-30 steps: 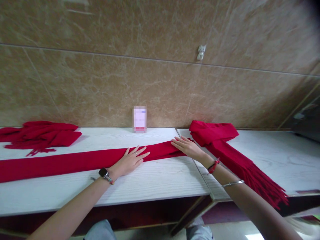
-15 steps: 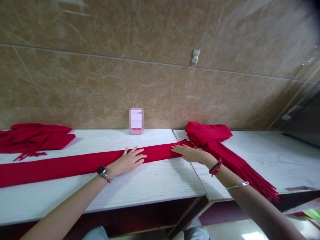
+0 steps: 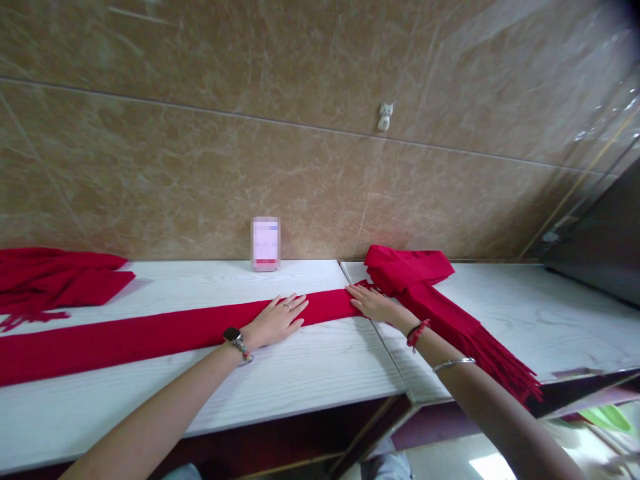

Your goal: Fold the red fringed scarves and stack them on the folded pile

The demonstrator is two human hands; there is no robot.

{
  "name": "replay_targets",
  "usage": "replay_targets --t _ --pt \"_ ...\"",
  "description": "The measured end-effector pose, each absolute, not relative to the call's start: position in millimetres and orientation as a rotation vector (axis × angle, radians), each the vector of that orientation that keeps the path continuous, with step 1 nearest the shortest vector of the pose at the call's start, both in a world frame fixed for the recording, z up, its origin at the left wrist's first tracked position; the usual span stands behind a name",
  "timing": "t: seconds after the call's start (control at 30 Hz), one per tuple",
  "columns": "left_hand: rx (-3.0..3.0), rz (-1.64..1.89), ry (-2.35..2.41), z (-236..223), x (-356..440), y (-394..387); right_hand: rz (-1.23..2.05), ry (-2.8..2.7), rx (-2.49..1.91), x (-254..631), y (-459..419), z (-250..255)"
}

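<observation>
A long red scarf (image 3: 165,337) lies flat in a narrow strip along the white tabletop (image 3: 300,373), running out of view at the left. My left hand (image 3: 280,321) rests palm down on its middle part, fingers stretched out. Further right, my right hand (image 3: 374,303) lies flat over the scarf's fringed end, which it partly hides. Just beyond my right hand sits a second red scarf (image 3: 410,267), folded over itself, with its fringe (image 3: 510,363) trailing to the front edge. At the far left a third red scarf (image 3: 65,277) lies in a loose heap.
A phone (image 3: 266,247) with a blurred screen leans upright against the brown marbled wall (image 3: 200,167). On the wall is a small white cat-shaped hook (image 3: 385,117). A seam (image 3: 387,350) divides two tabletops. A dark appliance-like panel (image 3: 600,233) stands at the right.
My left hand has slid right along the scarf, closer to my right hand, and its fingers are less spread. My right hand stays on the fringed end. The view has shifted slightly right.
</observation>
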State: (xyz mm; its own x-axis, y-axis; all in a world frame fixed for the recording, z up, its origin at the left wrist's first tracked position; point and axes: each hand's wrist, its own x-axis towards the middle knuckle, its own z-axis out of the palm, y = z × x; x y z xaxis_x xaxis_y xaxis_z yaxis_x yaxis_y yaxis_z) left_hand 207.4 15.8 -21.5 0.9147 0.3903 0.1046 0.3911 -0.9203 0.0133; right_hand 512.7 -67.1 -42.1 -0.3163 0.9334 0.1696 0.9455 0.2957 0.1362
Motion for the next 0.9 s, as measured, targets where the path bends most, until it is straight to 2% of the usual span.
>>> replay_targets --t 0.23,0.4,0.47,0.63,0.9 --pt "-3.063 -0.181 -0.653 -23.4 209.5 16.4 -0.129 -2.312 -1.765 513.8 -56.5 -2.7" --pt "-3.057 -0.198 -0.633 -23.9 209.2 18.1 0.272 -2.496 -1.830 497.6 -50.5 0.6" --pt "-3.061 -0.206 -0.623 -24.4 209.1 19.0 0.318 -2.483 -1.884 501.1 -53.2 3.6" --pt "-3.071 -0.223 -0.602 -24.8 208.5 20.1 0.103 -2.573 -1.763 513.1 -72.1 3.3" --pt "-3.075 -0.169 -0.596 -24.2 208.4 20.9 -0.492 -2.636 -1.768 540.7 -95.8 -30.9"
